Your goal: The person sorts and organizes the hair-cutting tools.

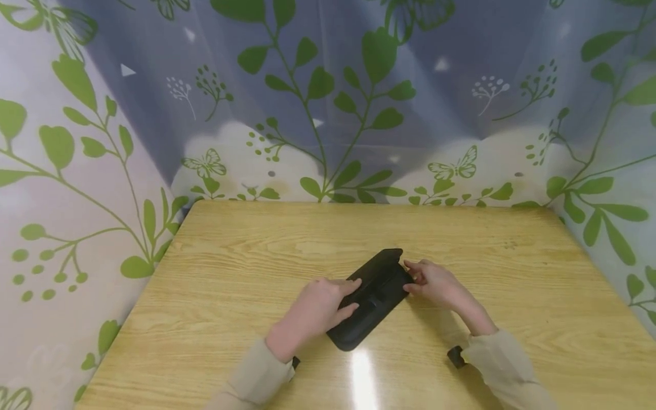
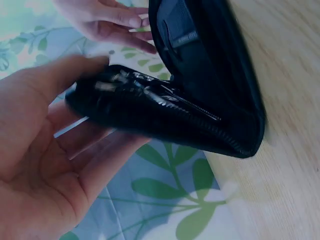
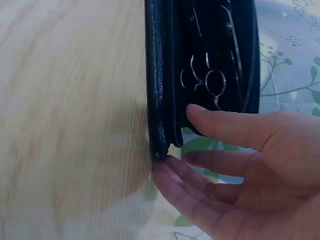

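Observation:
A black zip case (image 1: 369,302) stands partly opened on the wooden table, its two covers forming a V. Inside, in the right wrist view, lie metal scissors (image 3: 215,82) with ring handles; a zipper (image 3: 252,60) runs along the cover's edge. My left hand (image 1: 318,307) grips one cover, the thumb on one side and the fingers on the other. At the case's far right end is my right hand (image 1: 433,283), its thumb by one cover's edge and its fingertips touching the corner of the other. The left wrist view blurs the metal items near my thumb.
The wooden table (image 1: 246,250) extends around the case. Behind it and at both sides hangs a curtain (image 1: 359,142) with green leaves and butterflies. A dark wrist mount (image 1: 456,357) sticks out under the right sleeve.

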Demonstrator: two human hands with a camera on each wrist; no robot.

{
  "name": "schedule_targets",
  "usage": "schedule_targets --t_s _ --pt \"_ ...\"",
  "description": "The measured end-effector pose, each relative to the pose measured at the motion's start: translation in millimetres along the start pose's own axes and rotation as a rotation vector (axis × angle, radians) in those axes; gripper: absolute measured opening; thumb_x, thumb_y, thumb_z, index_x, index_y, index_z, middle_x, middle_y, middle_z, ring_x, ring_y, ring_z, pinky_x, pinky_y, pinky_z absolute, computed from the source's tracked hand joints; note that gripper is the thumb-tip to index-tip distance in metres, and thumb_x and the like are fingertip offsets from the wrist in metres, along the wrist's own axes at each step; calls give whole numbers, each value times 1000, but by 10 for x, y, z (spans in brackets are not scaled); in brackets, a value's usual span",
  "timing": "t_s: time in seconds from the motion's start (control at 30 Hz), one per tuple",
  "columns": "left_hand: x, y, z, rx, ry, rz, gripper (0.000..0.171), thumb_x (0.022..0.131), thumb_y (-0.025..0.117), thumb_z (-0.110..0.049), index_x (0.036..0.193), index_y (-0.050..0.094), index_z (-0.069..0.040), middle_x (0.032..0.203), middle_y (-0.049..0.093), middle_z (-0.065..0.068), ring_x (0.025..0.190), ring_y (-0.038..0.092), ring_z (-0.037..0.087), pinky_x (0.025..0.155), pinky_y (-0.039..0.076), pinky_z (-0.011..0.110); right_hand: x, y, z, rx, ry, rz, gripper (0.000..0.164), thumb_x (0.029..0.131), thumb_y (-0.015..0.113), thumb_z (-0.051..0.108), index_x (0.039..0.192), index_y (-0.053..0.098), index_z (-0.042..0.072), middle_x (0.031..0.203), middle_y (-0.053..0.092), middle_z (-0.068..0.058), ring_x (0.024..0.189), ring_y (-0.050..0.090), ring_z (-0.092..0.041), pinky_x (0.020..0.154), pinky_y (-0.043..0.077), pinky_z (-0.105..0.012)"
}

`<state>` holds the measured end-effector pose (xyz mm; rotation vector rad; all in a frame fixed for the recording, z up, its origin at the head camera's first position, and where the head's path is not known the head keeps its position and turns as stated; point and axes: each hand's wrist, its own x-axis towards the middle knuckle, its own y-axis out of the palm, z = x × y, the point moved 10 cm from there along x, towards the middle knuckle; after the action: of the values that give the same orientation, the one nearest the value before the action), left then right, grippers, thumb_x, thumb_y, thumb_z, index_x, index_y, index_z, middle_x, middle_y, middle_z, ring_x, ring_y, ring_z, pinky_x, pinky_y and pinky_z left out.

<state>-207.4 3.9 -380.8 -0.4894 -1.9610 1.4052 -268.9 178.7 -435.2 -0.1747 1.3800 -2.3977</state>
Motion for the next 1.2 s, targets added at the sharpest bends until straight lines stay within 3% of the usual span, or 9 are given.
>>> schedule_targets --t_s 0.1,0.23,0.4,0.53,0.67,0.8,0.97,1.1,1.2 --pt "-2 52 -31 -20 -9 49 47 81 68 -34 122 61 -12 112 68 6 92 63 15 70 57 30 4 4 -4 5 -11 7 63 84 66 23 134 42 -7 115 59 -21 85 55 -20 70 50 -40" --pt "-8 109 -68 10 -16 99 51 78 70 -39 123 61 -17 113 66 3 93 62 15 71 56 31 1 13 -31 26 3 19 69 79 71 24 134 42 -7 113 59 -19 86 56 -21 72 50 -41" --pt "-28 205 -140 87 12 163 58 74 71 -49 123 60 -22 114 61 1 93 57 16 65 55 26 11 20 -69 59 48 33 82 73 76 25 142 36 5 114 58 -20 90 57 -24 74 52 -44" --pt "-61 308 -159 47 22 229 56 72 73 -46 121 62 -22 119 56 0 96 51 15 70 53 25 13 35 -66 63 59 53 86 71 78 27 143 34 10 117 56 -21 91 58 -24 75 52 -46" --pt "-93 405 -166 -5 5 285 66 68 76 -47 124 58 -18 124 50 2 105 45 18 79 52 29 2 52 -47 40 57 60 82 72 77 30 142 39 13 111 55 -17 86 55 -21 70 50 -41" --pt "-101 494 -194 45 0 299 78 64 78 -49 129 51 -16 126 43 5 111 40 21 85 50 31 -10 53 -43 31 59 51 75 77 72 33 141 39 13 103 53 -13 75 51 -17 62 45 -35" --pt "-104 515 -155 57 -4 297 72 68 79 -37 130 48 -18 128 41 6 113 39 22 85 50 35 -20 30 -31 -11 62 44 70 84 64 39 142 38 10 103 56 -14 73 51 -16 62 46 -35" --pt "-120 457 -18 18 -19 307 66 72 77 -17 131 47 -22 132 41 5 118 40 24 88 49 44 -13 29 -30 2 65 53 69 86 60 40 142 37 6 111 62 -17 83 57 -17 70 51 -41" --pt "-122 414 117 -10 -19 307 66 72 74 -5 130 48 -23 135 41 5 120 40 25 90 47 49 -2 47 -26 21 68 64 69 87 60 39 142 36 6 107 66 -15 86 60 -17 71 52 -42"
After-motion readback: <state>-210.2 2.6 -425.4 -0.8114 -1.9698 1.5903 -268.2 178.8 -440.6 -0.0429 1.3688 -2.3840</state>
